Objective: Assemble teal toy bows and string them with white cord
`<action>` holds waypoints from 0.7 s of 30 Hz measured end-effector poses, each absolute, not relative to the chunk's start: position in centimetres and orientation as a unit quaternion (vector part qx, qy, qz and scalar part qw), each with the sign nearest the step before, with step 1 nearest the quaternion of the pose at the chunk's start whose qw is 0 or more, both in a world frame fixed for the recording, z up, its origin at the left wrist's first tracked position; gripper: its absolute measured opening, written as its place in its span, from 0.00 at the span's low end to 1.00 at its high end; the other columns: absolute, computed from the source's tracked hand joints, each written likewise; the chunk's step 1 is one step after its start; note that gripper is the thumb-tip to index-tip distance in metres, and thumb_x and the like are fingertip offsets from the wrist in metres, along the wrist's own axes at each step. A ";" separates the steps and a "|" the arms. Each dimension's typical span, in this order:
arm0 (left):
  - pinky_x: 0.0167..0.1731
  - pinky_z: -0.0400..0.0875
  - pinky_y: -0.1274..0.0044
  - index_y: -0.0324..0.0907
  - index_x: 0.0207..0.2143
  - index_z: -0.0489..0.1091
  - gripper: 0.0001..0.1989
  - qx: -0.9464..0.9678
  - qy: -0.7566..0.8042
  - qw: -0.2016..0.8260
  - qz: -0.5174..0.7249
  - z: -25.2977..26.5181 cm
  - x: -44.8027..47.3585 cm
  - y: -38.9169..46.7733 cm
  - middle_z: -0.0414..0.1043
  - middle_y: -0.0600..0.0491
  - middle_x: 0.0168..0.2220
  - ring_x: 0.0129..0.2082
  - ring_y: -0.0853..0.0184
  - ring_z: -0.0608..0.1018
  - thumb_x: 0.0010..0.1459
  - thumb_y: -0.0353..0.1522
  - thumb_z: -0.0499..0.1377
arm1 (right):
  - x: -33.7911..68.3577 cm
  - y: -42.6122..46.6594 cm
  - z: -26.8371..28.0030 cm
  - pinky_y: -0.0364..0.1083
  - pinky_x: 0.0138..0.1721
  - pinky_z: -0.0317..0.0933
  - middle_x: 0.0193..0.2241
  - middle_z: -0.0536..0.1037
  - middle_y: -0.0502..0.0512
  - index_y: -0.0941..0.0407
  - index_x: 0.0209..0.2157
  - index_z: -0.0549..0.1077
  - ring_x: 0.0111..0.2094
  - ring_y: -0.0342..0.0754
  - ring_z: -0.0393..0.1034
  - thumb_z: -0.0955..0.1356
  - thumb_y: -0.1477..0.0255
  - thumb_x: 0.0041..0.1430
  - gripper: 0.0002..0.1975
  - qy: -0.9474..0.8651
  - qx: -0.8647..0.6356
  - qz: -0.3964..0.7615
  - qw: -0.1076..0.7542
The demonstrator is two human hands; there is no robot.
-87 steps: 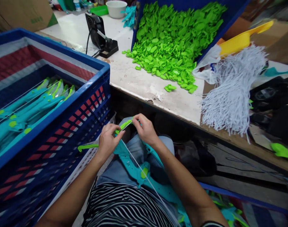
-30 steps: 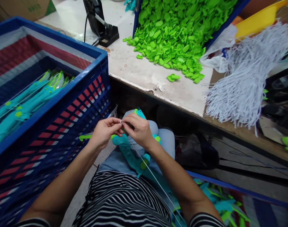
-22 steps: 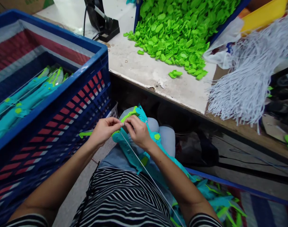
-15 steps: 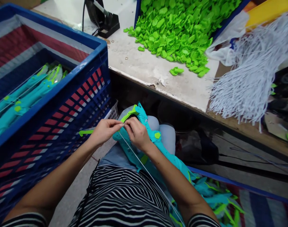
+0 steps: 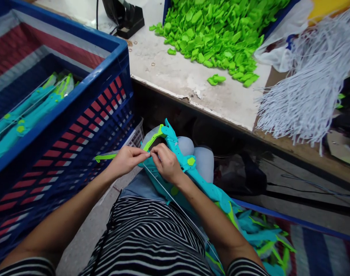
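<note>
Across my lap lies a turquoise toy bow [image 5: 203, 180] with lime-green limbs and a green hexagonal piece [image 5: 191, 161] on its body. A white string [image 5: 175, 203] runs slantwise from my fingertips down past my right forearm. My left hand [image 5: 130, 159] is closed in a pinch on the string's upper end. Right against it, my right hand [image 5: 165, 163] pinches the same end, fingers curled. The exact knot or loop between the fingertips is too small to make out. A green limb tip [image 5: 106, 156] sticks out left, behind my left hand.
To the left stands a blue crate [image 5: 77, 115] with several strung toy bows [image 5: 33, 111]. Loose green plastic pieces [image 5: 209, 34] are heaped on the worktable [image 5: 175, 76], with a bundle of white strings [image 5: 296, 111] at right. More turquoise and green parts [image 5: 267, 237] lie lower right.
Both hands keep pinching the string end at nearly the same spot, with small finger movements. The view has shifted slightly.
</note>
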State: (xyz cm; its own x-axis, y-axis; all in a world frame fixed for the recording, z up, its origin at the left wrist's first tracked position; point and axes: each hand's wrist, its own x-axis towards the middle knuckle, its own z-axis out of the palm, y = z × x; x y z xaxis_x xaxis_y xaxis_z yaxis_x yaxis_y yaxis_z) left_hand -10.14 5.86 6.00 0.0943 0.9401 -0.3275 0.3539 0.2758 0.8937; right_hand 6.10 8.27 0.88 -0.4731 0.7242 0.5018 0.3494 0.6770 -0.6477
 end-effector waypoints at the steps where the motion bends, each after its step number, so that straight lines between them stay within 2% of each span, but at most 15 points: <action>1: 0.22 0.59 0.81 0.36 0.23 0.76 0.16 0.554 0.607 0.497 0.279 6.1 -10.1 5.6 0.69 0.55 0.18 0.21 0.71 0.67 0.50 0.41 0.59 | 6.1 8.2 0.7 0.44 0.33 0.60 0.28 0.68 0.54 0.56 0.31 0.65 0.31 0.46 0.63 0.58 0.74 0.65 0.08 -0.827 -0.330 0.228 0.393; 4: 0.21 0.59 0.81 0.37 0.22 0.75 0.15 0.587 0.602 0.461 0.282 6.2 -9.8 4.8 0.67 0.56 0.18 0.21 0.71 0.67 0.52 0.39 0.58 | 6.1 8.1 0.4 0.45 0.32 0.59 0.27 0.68 0.53 0.55 0.30 0.65 0.30 0.46 0.62 0.58 0.74 0.64 0.09 -0.817 -0.367 0.200 0.397; 7: 0.27 0.65 0.80 0.38 0.25 0.75 0.14 0.570 0.615 0.431 0.333 5.7 -9.9 4.4 0.72 0.53 0.24 0.27 0.68 0.72 0.52 0.40 0.59 | 6.2 8.1 0.7 0.45 0.33 0.60 0.26 0.68 0.53 0.55 0.29 0.65 0.30 0.46 0.63 0.58 0.73 0.64 0.10 -0.804 -0.375 0.225 0.403; 10: 0.34 0.69 0.77 0.38 0.34 0.75 0.17 0.470 0.670 0.400 0.412 4.4 -10.2 5.2 0.74 0.48 0.37 0.38 0.63 0.74 0.50 0.43 0.61 | 7.0 8.9 0.7 0.46 0.39 0.61 0.29 0.71 0.53 0.55 0.31 0.67 0.34 0.46 0.66 0.59 0.69 0.65 0.10 -0.774 -0.401 0.254 0.419; 12: 0.32 0.70 0.77 0.37 0.43 0.72 0.22 0.372 0.699 0.451 0.411 3.5 -10.1 6.3 0.73 0.45 0.41 0.39 0.63 0.75 0.50 0.42 0.61 | 7.7 9.8 -0.1 0.49 0.44 0.61 0.34 0.73 0.56 0.56 0.34 0.69 0.40 0.49 0.66 0.60 0.66 0.64 0.11 -0.731 -0.491 0.217 0.422; 13: 0.30 0.69 0.78 0.36 0.48 0.69 0.24 0.333 0.704 0.491 0.390 3.1 -9.9 6.9 0.73 0.45 0.41 0.37 0.64 0.75 0.50 0.40 0.62 | 8.1 10.2 -0.7 0.51 0.46 0.60 0.37 0.73 0.58 0.56 0.38 0.69 0.43 0.51 0.66 0.61 0.64 0.63 0.12 -0.708 -0.544 0.191 0.408; 15: 0.24 0.66 0.81 0.35 0.51 0.64 0.26 0.299 0.699 0.557 0.335 2.9 -9.1 8.0 0.73 0.46 0.38 0.31 0.68 0.75 0.51 0.34 0.63 | 8.9 10.9 -2.2 0.54 0.48 0.59 0.46 0.71 0.64 0.58 0.48 0.67 0.48 0.56 0.64 0.63 0.59 0.60 0.21 -0.683 -0.621 0.150 0.354; 17: 0.20 0.62 0.83 0.35 0.49 0.65 0.22 0.305 0.679 0.603 0.288 3.3 -8.3 8.8 0.73 0.50 0.31 0.24 0.71 0.73 0.50 0.28 0.62 | 9.6 11.4 -3.4 0.57 0.48 0.59 0.50 0.68 0.69 0.61 0.56 0.61 0.51 0.60 0.62 0.66 0.56 0.56 0.31 -0.694 -0.642 0.134 0.297; 19: 0.19 0.64 0.83 0.36 0.43 0.66 0.16 0.306 0.646 0.645 0.270 4.1 -7.6 9.2 0.70 0.54 0.25 0.20 0.73 0.71 0.50 0.27 0.61 | 10.6 11.6 -4.1 0.59 0.47 0.59 0.48 0.70 0.70 0.62 0.59 0.58 0.49 0.61 0.64 0.67 0.57 0.56 0.35 -0.736 -0.608 0.135 0.265; 21: 0.20 0.68 0.80 0.38 0.39 0.65 0.13 0.284 0.608 0.690 0.273 5.3 -7.5 9.2 0.67 0.57 0.22 0.19 0.72 0.71 0.49 0.28 0.60 | 12.0 11.8 -4.3 0.59 0.46 0.61 0.45 0.73 0.69 0.62 0.59 0.58 0.46 0.60 0.66 0.67 0.60 0.57 0.33 -0.791 -0.533 0.151 0.261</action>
State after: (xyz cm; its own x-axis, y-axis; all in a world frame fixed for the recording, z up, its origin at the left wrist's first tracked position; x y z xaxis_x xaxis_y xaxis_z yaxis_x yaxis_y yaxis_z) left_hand -7.53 9.22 5.30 0.1129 0.7215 -0.6831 -0.0306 0.6897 0.7234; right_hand 12.03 11.82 -4.25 -0.2956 0.9214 0.2521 0.7641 0.3865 -0.5165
